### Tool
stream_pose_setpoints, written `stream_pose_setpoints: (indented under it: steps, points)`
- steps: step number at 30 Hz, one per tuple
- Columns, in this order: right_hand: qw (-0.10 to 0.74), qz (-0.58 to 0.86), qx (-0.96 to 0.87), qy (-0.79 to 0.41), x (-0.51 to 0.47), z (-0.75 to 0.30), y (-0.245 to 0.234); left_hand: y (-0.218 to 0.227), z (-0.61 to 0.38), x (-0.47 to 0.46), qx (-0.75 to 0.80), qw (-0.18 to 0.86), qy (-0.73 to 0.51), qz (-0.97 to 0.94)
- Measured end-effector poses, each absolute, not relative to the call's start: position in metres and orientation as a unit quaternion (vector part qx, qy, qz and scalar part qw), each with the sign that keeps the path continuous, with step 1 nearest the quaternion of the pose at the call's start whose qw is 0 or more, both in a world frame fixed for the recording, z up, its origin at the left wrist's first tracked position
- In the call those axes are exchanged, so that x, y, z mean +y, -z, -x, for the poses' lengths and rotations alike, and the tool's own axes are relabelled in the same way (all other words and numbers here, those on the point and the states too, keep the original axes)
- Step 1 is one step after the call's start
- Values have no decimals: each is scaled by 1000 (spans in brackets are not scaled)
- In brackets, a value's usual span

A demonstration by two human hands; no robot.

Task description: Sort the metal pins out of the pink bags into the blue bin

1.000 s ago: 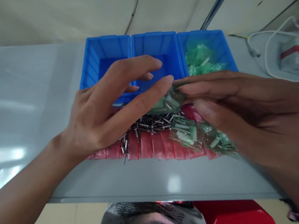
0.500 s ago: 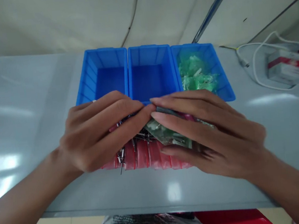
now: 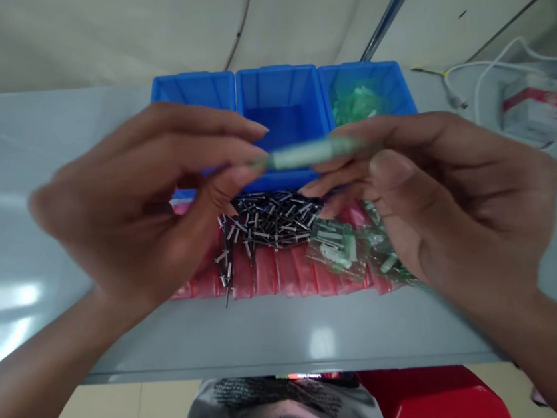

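Presently, the left hand (image 3: 127,206) pinches thumb and forefinger on one end of a blurred green packet (image 3: 302,154), which spans to the right hand (image 3: 462,195); I cannot tell its closure. Apparent step: two-handed handling. Next move calls for steady fingertips.

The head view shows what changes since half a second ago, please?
The left hand and right hand rose and parted; a green packet now spans their gap, its left end pinched by the left, the right by its other end. Blue bins and metal pins stayed put.
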State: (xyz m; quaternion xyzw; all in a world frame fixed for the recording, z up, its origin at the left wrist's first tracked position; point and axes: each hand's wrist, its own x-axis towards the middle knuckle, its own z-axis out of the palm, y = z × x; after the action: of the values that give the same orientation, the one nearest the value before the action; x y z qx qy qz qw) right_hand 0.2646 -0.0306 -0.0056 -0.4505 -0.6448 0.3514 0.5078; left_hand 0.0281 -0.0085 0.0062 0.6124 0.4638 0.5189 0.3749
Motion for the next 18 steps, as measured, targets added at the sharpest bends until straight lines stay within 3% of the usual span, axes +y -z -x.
stream_pose_setpoints:
  steps: [3,5,8,10,13,16,18]
  points:
    - [432,455,-758,-179,-29,-272,7,-3,-31,-10,461,323,-563,-605]
    - [392,430,-811,-65,-26,-278,12,-3,-31,-10,440,402,-533,-601]
    - [449,366,-814,39,-24,-281,19,-7,-30,-12,409,502,-476,-595]
    - [468,372,-801,30,-23,-278,19,-10,-28,-12,393,557,-448,-578]
    - [411,369,-833,-27,-22,-270,13,-12,-26,-12,366,642,-428,-520]
    - [412,289,-864,11,-22,-271,7,-14,-25,-11,339,705,-419,-461]
    - [391,324,-862,11,-25,-277,8,-15,-24,-11,326,721,-410,-454]
